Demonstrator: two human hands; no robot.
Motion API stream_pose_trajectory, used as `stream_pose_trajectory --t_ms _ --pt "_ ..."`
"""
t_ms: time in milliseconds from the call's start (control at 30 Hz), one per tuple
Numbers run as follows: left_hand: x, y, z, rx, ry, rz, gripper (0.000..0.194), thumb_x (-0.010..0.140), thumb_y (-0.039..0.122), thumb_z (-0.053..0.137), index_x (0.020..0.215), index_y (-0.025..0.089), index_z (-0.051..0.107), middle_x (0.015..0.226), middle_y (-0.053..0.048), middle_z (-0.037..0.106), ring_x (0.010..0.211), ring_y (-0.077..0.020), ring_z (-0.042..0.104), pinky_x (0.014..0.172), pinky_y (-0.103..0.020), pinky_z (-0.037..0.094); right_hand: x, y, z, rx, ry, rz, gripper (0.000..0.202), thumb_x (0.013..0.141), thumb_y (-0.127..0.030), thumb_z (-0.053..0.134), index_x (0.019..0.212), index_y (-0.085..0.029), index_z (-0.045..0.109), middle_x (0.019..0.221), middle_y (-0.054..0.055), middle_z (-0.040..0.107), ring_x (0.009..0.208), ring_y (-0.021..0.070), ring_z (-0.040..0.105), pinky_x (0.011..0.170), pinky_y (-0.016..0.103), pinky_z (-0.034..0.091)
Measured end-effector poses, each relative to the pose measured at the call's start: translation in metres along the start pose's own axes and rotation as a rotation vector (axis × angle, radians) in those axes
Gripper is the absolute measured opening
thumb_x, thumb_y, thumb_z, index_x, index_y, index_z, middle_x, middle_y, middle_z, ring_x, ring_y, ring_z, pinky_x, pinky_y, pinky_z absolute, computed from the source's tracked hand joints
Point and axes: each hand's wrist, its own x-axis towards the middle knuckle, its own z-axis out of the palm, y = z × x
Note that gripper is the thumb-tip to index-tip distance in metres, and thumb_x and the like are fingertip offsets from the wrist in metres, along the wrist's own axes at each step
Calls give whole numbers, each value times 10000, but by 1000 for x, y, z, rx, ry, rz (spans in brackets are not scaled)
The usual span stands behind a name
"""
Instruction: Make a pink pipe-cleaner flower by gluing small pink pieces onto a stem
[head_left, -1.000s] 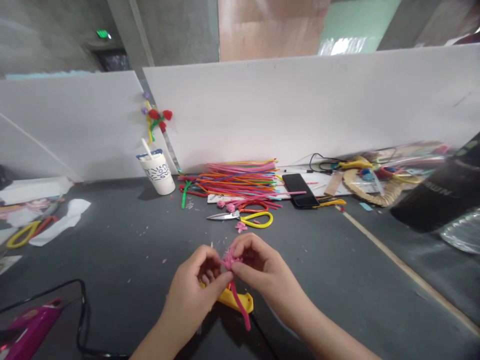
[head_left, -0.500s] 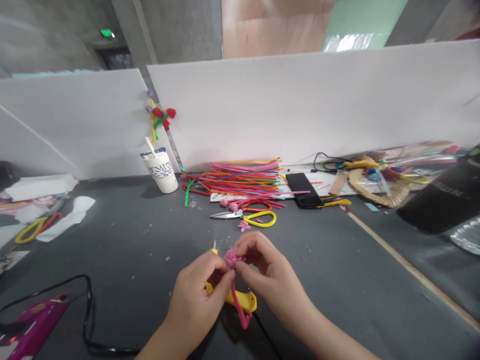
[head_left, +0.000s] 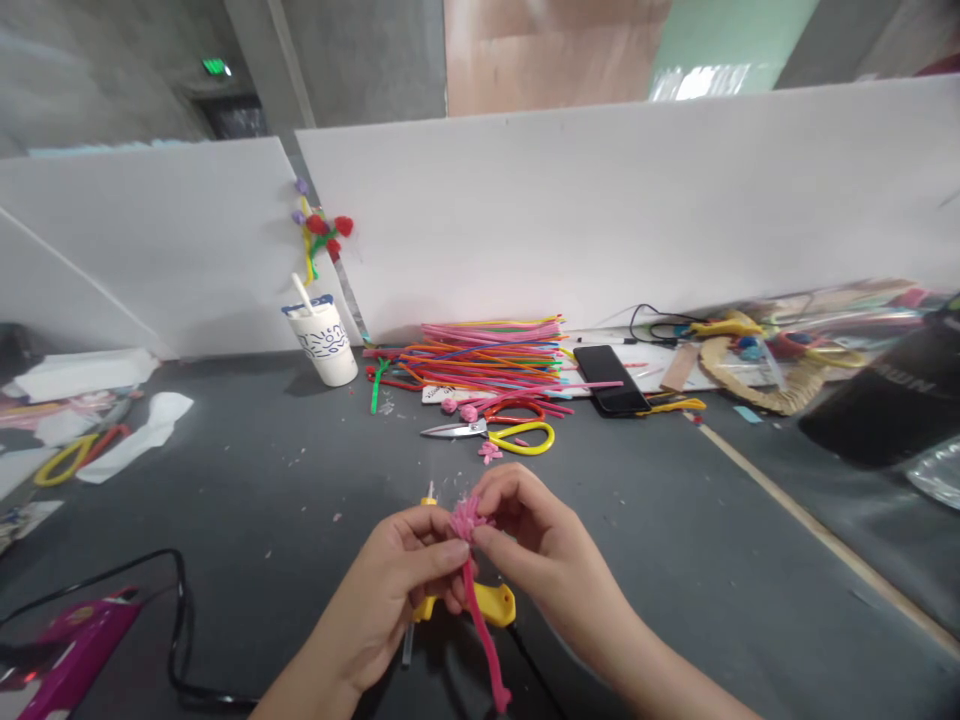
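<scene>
A pink fuzzy flower (head_left: 466,518) with a long pink stem (head_left: 484,635) hanging below it is held between both hands. My left hand (head_left: 409,575) pinches the base of the flower where the stem begins. At the right side of the petals, my right hand (head_left: 532,530) grips with thumb and fingers. Beneath the hands lies a yellow glue gun (head_left: 495,604), its nozzle pointing away and its body partly hidden by my left hand. Scissors (head_left: 517,437) with red and yellow handles rest beyond the hands, beside a small pink flower piece (head_left: 490,453).
Colourful pipe cleaners (head_left: 487,358) lie along the white partition (head_left: 600,210), between a white cup (head_left: 328,345) and a black phone (head_left: 611,380). A dark bottle (head_left: 885,390) stands at right. A magenta power strip (head_left: 86,660) and black cable are at left.
The stem's lower end has swung down toward me and hangs straighter. My left hand has turned, its fingers now under the flower, and a clear stick shows below the glue gun.
</scene>
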Motion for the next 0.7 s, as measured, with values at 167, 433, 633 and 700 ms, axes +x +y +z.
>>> stream_pose_trajectory --t_ms 167,433,633,700 --pt "0 3 -1 -8 -17 -18 246 584 260 876 667 104 705 528 -20 673 438 -82 593 471 -158 480 1 1 0 -42 27 -38 105 746 -129 611 759 -221 563 824 -3 572 764 147 571 687 268 482" --pt "1 5 -7 154 17 143 172 747 292 752 734 128 704 585 -21 678 514 -107 601 527 -195 499 1 -1 -2 58 23 50 107 763 -206 656 766 -212 549 817 -10 569 757 136 574 706 268 491" --pt "-2 0 -2 203 15 125 188 712 306 781 764 146 696 647 -4 675 547 -114 620 556 -218 511 1 -2 -2 56 19 65 118 771 -211 661 767 -214 543 826 -5 576 763 138 591 700 265 504" --pt "-2 0 0 241 32 130 191 701 307 788 742 141 702 626 -1 668 539 -111 613 542 -208 499 0 -2 0 20 21 28 100 770 -190 646 761 -215 549 836 -1 576 771 139 596 709 266 510"
